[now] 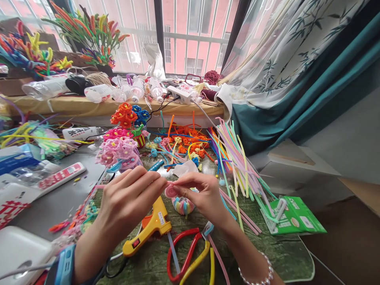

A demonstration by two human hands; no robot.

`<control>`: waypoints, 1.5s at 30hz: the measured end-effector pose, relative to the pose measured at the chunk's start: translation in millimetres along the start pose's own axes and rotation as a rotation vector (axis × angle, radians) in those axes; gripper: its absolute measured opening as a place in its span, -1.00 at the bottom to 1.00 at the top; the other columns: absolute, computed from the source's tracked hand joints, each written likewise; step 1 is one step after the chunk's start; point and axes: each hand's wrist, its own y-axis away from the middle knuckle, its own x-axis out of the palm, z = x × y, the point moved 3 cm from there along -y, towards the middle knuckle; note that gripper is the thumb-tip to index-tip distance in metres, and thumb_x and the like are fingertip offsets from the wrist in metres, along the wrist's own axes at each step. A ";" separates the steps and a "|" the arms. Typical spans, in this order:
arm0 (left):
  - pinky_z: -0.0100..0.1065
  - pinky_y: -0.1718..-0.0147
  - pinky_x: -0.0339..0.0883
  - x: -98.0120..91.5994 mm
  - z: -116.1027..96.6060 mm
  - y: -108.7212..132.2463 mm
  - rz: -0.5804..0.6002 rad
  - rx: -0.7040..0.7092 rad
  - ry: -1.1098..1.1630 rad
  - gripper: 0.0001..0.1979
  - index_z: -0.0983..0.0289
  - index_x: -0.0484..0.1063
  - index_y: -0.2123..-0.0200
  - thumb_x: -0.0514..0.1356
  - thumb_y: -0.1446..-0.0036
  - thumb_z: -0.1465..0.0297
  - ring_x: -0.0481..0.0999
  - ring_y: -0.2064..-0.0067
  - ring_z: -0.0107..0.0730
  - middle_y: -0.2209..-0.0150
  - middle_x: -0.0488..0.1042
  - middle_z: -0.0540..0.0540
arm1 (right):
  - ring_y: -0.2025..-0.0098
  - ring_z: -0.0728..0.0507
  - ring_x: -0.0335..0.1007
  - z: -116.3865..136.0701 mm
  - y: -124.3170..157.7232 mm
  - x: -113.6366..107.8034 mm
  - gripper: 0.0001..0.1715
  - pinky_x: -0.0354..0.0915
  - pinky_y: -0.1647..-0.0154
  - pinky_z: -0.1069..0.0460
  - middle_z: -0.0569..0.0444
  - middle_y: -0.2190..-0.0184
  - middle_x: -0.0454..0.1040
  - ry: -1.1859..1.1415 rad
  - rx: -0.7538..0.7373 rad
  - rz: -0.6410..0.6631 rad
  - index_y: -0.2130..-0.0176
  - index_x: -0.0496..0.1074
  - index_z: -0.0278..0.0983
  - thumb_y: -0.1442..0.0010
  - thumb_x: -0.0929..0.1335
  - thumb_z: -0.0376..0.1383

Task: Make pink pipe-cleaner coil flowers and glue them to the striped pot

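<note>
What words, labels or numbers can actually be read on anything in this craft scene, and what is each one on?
White bottle lying on its side: dark Chinese characters, too blurred to quote with confidence.
Red strip on a white packet: white lettering, too small to read.
White bag at lower left: large red Chinese characters, cut off and unreadable.
Yellow glue gun: small white label, too small to read.
Green packet: printing, too small to read.

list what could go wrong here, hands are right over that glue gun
If it's hot, the glue gun could burn the left hand, which is just above it. The pink coil held between both hands could slip or unwind and drop onto the gun, near the right hand.
</note>
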 end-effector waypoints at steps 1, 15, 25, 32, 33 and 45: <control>-0.28 0.39 0.33 0.0 0.1 -0.2 -0.002 0.001 0.005 -0.89 0.29 0.50 0.27 0.29 -0.16 0.59 0.45 0.39 -0.31 0.38 0.58 0.07 | 0.32 -0.17 0.66 -0.3 0.0 -0.2 -0.91 0.60 0.25 -0.02 0.03 0.37 0.67 0.003 -0.002 0.000 0.30 0.64 -0.25 -0.14 0.53 -0.28; -0.38 0.32 0.38 4.3 -0.4 3.3 -0.007 -0.314 0.258 -0.94 0.28 0.50 0.28 0.24 -0.25 0.52 0.53 0.35 -0.41 0.37 0.57 0.03 | 0.30 -0.16 0.66 2.2 0.1 -1.8 -0.92 0.60 0.21 -0.02 0.05 0.34 0.68 -0.011 -0.015 -0.050 0.28 0.62 -0.24 -0.16 0.52 -0.29; -0.48 0.45 0.39 11.2 -9.8 12.3 -0.117 -0.731 0.562 -0.91 0.20 0.54 0.36 0.27 -0.22 0.44 0.50 0.46 -0.52 0.44 0.56 -0.09 | 0.33 -0.15 0.64 -1.8 4.6 -0.5 -0.92 0.56 0.25 -0.02 0.04 0.34 0.67 0.051 -0.138 -0.079 0.25 0.60 -0.23 -0.18 0.49 -0.36; -0.44 0.43 0.39 14.4 -21.3 14.4 -0.222 -0.789 0.541 -0.93 0.21 0.54 0.35 0.28 -0.20 0.47 0.49 0.45 -0.50 0.44 0.54 -0.07 | 0.34 -0.13 0.63 1.1 5.2 0.5 -0.92 0.54 0.27 0.01 0.05 0.35 0.65 0.092 -0.178 -0.098 0.25 0.59 -0.23 -0.19 0.49 -0.38; -0.44 0.42 0.40 15.3 -23.0 14.6 -0.234 -0.807 0.557 -0.93 0.22 0.54 0.34 0.28 -0.20 0.48 0.50 0.44 -0.50 0.44 0.54 -0.07 | 0.34 -0.13 0.63 1.4 5.4 0.9 -0.92 0.54 0.27 0.01 0.05 0.35 0.65 0.083 -0.174 -0.104 0.25 0.59 -0.23 -0.19 0.49 -0.38; -0.33 0.37 0.49 24.2 -36.7 14.3 -0.374 -1.015 0.588 -0.96 0.21 0.55 0.34 0.29 -0.18 0.42 0.53 0.40 -0.37 0.42 0.55 -0.02 | 0.36 -0.16 0.61 -2.1 10.5 4.8 -0.93 0.54 0.34 0.00 0.02 0.39 0.64 0.083 -0.177 -0.231 0.30 0.60 -0.21 -0.21 0.48 -0.25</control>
